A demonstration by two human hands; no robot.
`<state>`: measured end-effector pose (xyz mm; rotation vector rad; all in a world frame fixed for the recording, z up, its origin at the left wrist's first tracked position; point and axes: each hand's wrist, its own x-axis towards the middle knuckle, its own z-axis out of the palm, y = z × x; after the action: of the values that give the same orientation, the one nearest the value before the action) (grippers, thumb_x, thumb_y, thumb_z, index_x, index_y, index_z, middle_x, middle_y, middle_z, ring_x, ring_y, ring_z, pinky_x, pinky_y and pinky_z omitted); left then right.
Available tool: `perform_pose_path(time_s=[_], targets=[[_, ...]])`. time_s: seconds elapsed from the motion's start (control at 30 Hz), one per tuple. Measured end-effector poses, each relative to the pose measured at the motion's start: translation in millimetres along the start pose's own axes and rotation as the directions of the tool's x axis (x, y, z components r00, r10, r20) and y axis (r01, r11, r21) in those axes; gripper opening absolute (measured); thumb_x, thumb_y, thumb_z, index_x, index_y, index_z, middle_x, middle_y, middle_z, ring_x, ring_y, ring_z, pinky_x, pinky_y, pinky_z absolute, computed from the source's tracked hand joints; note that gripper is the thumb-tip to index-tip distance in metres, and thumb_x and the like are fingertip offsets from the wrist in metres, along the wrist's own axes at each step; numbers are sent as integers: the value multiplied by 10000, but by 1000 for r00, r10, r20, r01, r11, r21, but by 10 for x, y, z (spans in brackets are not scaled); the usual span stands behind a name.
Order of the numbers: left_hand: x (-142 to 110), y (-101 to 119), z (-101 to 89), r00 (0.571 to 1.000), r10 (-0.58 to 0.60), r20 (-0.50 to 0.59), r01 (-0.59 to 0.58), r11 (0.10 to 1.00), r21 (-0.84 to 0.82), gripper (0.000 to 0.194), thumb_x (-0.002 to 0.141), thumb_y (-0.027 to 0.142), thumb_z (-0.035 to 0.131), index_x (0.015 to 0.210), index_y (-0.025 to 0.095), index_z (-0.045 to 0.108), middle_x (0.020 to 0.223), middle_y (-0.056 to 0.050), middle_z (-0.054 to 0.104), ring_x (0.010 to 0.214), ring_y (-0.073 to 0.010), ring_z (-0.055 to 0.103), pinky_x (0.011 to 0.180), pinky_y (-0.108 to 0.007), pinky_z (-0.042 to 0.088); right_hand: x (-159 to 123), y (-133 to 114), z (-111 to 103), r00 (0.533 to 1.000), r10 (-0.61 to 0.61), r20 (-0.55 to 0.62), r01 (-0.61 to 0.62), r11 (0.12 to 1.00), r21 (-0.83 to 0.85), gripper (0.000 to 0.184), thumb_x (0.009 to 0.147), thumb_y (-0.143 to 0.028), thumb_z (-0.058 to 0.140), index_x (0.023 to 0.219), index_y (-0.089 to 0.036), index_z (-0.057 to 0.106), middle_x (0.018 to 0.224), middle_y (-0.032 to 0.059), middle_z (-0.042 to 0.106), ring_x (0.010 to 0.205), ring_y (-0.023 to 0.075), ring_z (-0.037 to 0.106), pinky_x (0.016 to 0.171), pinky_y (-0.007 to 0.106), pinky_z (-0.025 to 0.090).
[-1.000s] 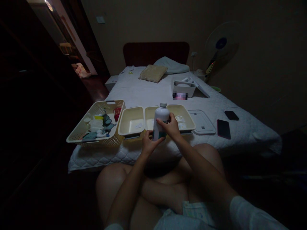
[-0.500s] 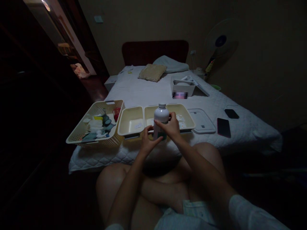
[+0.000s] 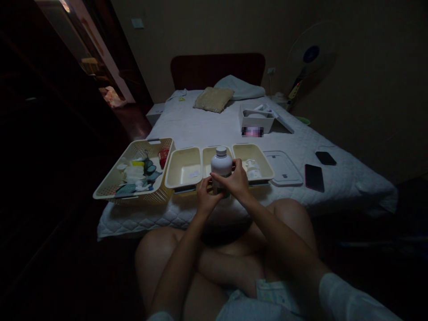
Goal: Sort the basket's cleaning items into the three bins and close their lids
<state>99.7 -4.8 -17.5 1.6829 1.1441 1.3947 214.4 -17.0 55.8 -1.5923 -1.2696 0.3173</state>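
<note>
Upright between my hands is a white bottle (image 3: 221, 164) with a white screw cap, in front of the middle one of three cream bins. My left hand (image 3: 207, 196) is closed round its lower part, and my right hand (image 3: 238, 179) grips it higher up from the right side. My fingers cover most of its label. Behind it, the middle bin (image 3: 207, 151) is partly hidden. The left bin (image 3: 183, 167) has a small pale label inside. White items (image 3: 253, 169) lie in the right bin (image 3: 269, 167).
A cream perforated basket (image 3: 160, 196) with cloths and a red item stands at left. Right of the bins lie a flat lid (image 3: 284, 168) and two dark phones (image 3: 314, 177) (image 3: 325, 158). Farther back are a white box (image 3: 256, 124), a cushion (image 3: 214, 99) and a fan (image 3: 310, 54).
The bottle has shifted slightly left and turned a little in my hands, so its green label part shows less. My right hand has moved slightly left with it.
</note>
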Motion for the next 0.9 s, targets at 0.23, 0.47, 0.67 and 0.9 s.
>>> perform_pose_path(time_s=[0.23,0.47,0.67,0.9], targets=[[17,-68,30,992,-112,-53,102,982,-162,503,506,321,777,942,171,575,890,-41,596,824,-172,581,641,-253,505,52,-16,-1,985,-101,137,100,995,13,631,564,-567,688,1025,-192,476,987,84,603,878,227,590,713,352,467],[71,-105,-23,950,-298,92,300,798,-523,409,576,336,739,926,153,635,886,-46,661,801,-167,611,731,-273,481,155,107,17,958,-101,269,29,966,258,439,705,-470,615,1042,-203,529,982,75,615,846,186,608,631,301,500],[70,-158,-43,912,-360,199,396,639,-659,394,600,386,716,913,161,634,902,-45,671,774,-171,621,666,-269,478,217,177,24,948,-39,315,-62,950,306,415,706,-461,603,1024,-202,543,947,68,607,809,173,602,672,325,505],[60,-96,-93,916,-314,248,391,574,-719,460,600,437,702,949,150,622,983,-70,672,933,-220,615,808,-317,477,284,156,55,932,32,361,-184,899,397,490,662,-515,626,1028,-206,523,993,64,587,879,175,592,757,353,508]])
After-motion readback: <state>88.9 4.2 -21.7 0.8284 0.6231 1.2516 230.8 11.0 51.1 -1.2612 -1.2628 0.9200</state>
